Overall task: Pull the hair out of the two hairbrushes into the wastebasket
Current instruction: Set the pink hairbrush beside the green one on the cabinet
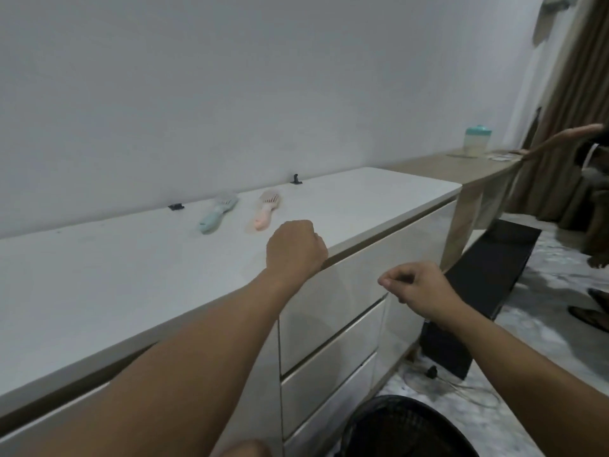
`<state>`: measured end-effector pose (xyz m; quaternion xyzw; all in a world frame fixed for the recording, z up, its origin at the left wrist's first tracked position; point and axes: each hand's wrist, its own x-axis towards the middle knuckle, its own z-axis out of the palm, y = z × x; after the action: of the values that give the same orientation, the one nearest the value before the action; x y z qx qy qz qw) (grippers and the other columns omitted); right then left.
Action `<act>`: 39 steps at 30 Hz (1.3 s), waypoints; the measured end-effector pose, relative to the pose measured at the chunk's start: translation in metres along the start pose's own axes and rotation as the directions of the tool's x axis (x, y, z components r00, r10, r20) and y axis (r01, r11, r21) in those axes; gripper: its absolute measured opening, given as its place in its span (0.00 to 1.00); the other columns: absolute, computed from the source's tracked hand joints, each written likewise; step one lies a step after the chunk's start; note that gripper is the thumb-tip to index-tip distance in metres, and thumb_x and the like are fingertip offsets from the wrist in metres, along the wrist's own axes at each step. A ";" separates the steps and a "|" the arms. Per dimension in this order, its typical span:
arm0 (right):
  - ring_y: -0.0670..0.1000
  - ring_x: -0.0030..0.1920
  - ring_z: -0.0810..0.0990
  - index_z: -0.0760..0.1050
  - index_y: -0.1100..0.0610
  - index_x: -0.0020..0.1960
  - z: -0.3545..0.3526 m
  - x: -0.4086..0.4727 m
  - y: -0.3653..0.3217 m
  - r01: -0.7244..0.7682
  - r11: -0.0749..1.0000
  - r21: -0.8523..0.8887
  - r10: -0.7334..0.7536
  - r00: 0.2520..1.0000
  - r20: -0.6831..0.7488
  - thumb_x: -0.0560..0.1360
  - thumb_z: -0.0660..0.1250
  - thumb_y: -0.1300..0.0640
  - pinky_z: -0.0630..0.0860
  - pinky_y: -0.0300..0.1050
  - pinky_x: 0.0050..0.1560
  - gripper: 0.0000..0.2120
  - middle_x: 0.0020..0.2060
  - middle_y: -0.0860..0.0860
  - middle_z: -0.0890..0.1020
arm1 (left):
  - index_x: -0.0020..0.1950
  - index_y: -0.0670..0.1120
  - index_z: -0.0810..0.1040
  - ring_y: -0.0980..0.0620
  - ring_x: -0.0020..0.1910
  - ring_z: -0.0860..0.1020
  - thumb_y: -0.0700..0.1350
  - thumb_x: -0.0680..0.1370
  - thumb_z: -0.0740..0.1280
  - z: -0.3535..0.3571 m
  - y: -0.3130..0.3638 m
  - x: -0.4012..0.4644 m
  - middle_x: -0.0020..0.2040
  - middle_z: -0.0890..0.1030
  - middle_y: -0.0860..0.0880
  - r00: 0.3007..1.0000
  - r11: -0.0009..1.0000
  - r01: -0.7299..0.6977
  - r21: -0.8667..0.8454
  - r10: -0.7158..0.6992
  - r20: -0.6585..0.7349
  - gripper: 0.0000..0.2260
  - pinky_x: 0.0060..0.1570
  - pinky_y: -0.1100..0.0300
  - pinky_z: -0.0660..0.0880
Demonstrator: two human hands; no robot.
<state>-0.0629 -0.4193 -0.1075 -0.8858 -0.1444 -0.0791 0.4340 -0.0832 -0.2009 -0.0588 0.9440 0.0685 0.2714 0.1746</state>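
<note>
Two hairbrushes lie on the white cabinet top (99,275) near the wall: a mint green hairbrush (217,213) and, to its right, a pink hairbrush (267,210), both with handles toward me. My left hand (295,250) is curled into a fist over the cabinet's front edge, short of the pink brush, with nothing visible in it. My right hand (413,285) hovers in front of the drawers with fingertips pinched together; whether it holds any hair is too fine to tell. A black mesh wastebasket (405,427) stands on the floor below my right forearm.
Two small black clips (175,206) (296,179) sit by the wall. A wooden desk (468,169) to the right carries a teal-lidded container (477,141). A black panel (494,275) leans beside the cabinet, cables lie on the floor, and another person's arm (560,140) shows far right.
</note>
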 end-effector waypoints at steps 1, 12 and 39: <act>0.38 0.31 0.77 0.83 0.51 0.41 0.001 0.005 -0.007 0.005 1.000 0.009 -0.005 1.000 -0.015 0.74 0.72 0.58 0.72 0.38 0.40 0.04 0.30 0.40 0.82 | 0.50 0.40 0.81 0.44 0.50 0.77 0.40 0.77 0.60 -0.002 -0.003 0.005 0.51 0.82 0.43 1.000 1.000 0.015 0.016 -0.015 -0.002 0.10 0.42 0.56 0.68; 0.46 0.45 0.79 0.85 0.60 0.47 0.058 0.103 -0.119 0.184 0.981 -0.055 -0.183 0.983 0.026 0.75 0.68 0.60 0.72 0.36 0.48 0.07 0.41 0.48 0.83 | 0.64 0.40 0.73 0.42 0.62 0.74 0.45 0.77 0.68 -0.018 -0.070 0.049 0.63 0.76 0.41 0.979 0.978 0.198 -0.066 -0.195 0.052 0.18 0.58 0.53 0.70; 0.49 0.44 0.79 0.83 0.55 0.40 0.110 0.163 -0.111 0.121 0.988 -0.099 -0.117 0.992 0.042 0.74 0.69 0.60 0.73 0.37 0.42 0.06 0.39 0.48 0.83 | 0.56 0.39 0.82 0.42 0.51 0.78 0.47 0.76 0.69 0.000 -0.101 0.075 0.49 0.83 0.42 0.972 0.953 0.235 -0.193 -0.226 0.068 0.14 0.49 0.53 0.73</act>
<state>0.0566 -0.2372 -0.0490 -0.8978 -0.2005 -0.0961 0.3801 -0.0234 -0.0907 -0.0594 0.9131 0.1466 0.2334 0.3004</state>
